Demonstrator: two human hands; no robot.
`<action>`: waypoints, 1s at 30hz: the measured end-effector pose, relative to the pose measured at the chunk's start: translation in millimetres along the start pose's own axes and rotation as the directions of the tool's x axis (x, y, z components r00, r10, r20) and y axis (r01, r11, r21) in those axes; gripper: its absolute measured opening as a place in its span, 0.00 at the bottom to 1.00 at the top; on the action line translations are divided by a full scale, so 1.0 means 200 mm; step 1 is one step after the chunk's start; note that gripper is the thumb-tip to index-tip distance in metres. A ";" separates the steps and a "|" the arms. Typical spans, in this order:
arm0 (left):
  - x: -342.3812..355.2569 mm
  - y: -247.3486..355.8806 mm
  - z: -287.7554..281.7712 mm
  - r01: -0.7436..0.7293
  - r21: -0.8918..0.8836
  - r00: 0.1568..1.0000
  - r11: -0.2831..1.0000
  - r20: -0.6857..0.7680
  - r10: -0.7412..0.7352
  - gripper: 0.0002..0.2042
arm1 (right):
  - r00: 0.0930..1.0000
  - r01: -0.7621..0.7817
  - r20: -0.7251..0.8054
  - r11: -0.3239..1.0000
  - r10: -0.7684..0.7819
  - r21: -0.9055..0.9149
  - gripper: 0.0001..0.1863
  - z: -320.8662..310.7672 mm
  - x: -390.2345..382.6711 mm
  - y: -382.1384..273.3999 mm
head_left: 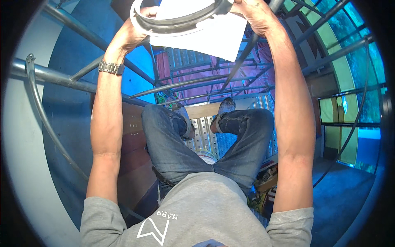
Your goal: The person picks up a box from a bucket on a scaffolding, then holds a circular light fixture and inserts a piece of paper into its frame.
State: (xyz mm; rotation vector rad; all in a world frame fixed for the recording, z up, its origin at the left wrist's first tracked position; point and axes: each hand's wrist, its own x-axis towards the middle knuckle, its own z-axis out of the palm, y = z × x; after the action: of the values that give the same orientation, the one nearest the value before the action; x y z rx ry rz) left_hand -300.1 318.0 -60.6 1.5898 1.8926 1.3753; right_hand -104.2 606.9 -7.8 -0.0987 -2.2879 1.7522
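Raised at the top of the view is a round ring (140,25), white outside with a dark inner band. My left hand (133,33) curls around its left side, the fingers partly hidden behind it. At the other side my right hand (256,17) grips the ring's right end, where the dark band shows; its fingertips are partly cut off by the frame edge. Just behind the ring is a bright white flat piece (218,39) with a square corner. It is overexposed, and I cannot tell whether it is attached to the ring.
Steel scaffold pipes (90,85) surround me. Below my legs are perforated metal planks (201,133) with a wooden board (201,111) across them. Further down spreads a pink sheet (259,68). A dark cable (357,123) hangs at the right, near windows (364,78). A pale wall (31,164) stands left.
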 end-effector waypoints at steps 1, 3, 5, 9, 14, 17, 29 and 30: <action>0.00 0.01 0.00 -0.014 0.027 1.000 1.000 0.002 0.014 0.24 | 0.999 0.019 0.024 0.999 -0.020 0.043 0.15 -0.01 0.02 0.03; 0.03 0.00 0.01 -0.041 0.051 0.999 0.998 0.009 0.041 0.23 | 1.000 0.017 0.013 1.000 -0.017 0.009 0.15 0.00 0.02 0.01; 0.03 0.00 0.02 -0.051 0.073 0.999 0.996 0.020 0.050 0.22 | 0.999 0.025 0.042 0.999 -0.026 0.025 0.15 0.01 0.02 0.00; 0.04 0.02 0.08 -0.014 -0.008 0.999 1.000 -0.050 0.013 0.23 | 0.999 0.031 -0.033 0.996 -0.028 0.084 0.15 0.02 -0.02 -0.02; 0.04 0.03 0.06 -0.107 0.122 0.994 0.987 -0.015 0.110 0.23 | 0.994 0.112 -0.001 0.992 -0.112 -0.055 0.18 0.00 0.00 0.01; 0.03 0.03 0.04 -0.001 -0.059 0.998 0.998 -0.063 -0.002 0.23 | 0.998 0.063 0.001 0.991 -0.063 -0.118 0.18 -0.01 0.02 0.01; 0.02 0.07 0.06 0.185 -0.117 0.969 0.976 -0.143 -0.201 0.28 | 0.534 0.534 -0.532 0.750 -0.657 -0.390 0.16 0.13 -0.32 0.40; 0.02 0.08 0.06 0.192 -0.110 0.968 0.975 -0.144 -0.207 0.28 | 0.555 0.465 -0.572 0.795 -0.604 -0.389 0.13 0.18 -0.42 0.42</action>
State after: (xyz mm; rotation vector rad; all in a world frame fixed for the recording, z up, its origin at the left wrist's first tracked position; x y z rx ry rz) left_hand -283.3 325.6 -51.2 1.2415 1.9799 1.5124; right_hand -40.6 578.2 -109.7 -0.0443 -1.6659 0.9381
